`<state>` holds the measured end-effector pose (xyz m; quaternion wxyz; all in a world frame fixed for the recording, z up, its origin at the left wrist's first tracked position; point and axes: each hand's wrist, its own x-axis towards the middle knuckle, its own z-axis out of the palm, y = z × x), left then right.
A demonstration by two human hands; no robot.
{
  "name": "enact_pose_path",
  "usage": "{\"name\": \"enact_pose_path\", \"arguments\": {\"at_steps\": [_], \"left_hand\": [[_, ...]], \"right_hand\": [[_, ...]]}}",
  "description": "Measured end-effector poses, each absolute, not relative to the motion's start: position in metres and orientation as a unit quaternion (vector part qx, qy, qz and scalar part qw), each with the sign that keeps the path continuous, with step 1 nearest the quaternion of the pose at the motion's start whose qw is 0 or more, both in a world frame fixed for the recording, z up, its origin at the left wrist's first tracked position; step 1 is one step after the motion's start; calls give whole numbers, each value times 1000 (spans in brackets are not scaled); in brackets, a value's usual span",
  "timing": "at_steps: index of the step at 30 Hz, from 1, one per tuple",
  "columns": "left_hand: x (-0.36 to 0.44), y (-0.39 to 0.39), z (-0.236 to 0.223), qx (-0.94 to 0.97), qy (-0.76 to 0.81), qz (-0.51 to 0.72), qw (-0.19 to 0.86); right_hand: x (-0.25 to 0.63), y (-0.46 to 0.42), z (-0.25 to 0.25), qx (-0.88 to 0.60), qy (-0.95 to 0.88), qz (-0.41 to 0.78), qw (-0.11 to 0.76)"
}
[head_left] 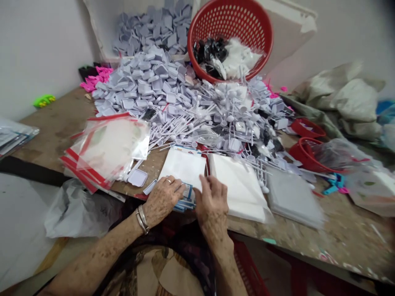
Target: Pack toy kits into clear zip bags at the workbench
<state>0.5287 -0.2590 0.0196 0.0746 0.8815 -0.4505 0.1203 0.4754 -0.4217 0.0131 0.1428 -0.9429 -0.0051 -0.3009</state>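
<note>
At six o'clock on the table (52, 135), the left hand (162, 197) lay flat by a stack of blue-edged cards (187, 198), and the right hand (212, 201) touched a white sheet (182, 168); any grip could not be told. Gray plastic pieces (148, 78) heaped at twelve o'clock.

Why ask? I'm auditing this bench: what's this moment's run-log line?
left hand: on blue-edged card stack | right hand: at white sheet edge

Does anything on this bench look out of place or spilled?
The red basket sits steeply tipped, and grey plastic trays and pale sticks lie heaped loose across the worn table, as if spilled.
</note>
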Motion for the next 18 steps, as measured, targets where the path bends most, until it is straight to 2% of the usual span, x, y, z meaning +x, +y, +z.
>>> {"name": "enact_pose_path", "arguments": {"at_steps": [3, 6, 8, 10, 12, 14, 16, 18], "left_hand": [[533, -258, 14, 846, -506, 165, 41], [537, -261, 11, 832, -511, 212, 34], [538, -267, 14, 838, -489, 239, 38], [536, -275, 21, 844, -466, 259, 51], [532, -287, 27, 847, -448, 276, 78], [525, -300, 30, 846, -427, 299, 112], [517, -312, 29, 845, -405, 321, 136], [510, -319, 25, 848, -399, 315, 153]], "right_hand": [[462, -416, 10, -952, -77, -252, 158], [451, -413, 6, -933, -51, -274, 226], [446, -412, 8, -908, -1, -262, 327], [445, -410, 11, -860, 61, -185, 472], [448, -407, 13, -765, 127, -108, 622], [457, -404, 12, -649, 177, -99, 733], [467, -401, 7, -576, 194, -129, 783], [475, -400, 1, -560, 178, -160, 793]]}}
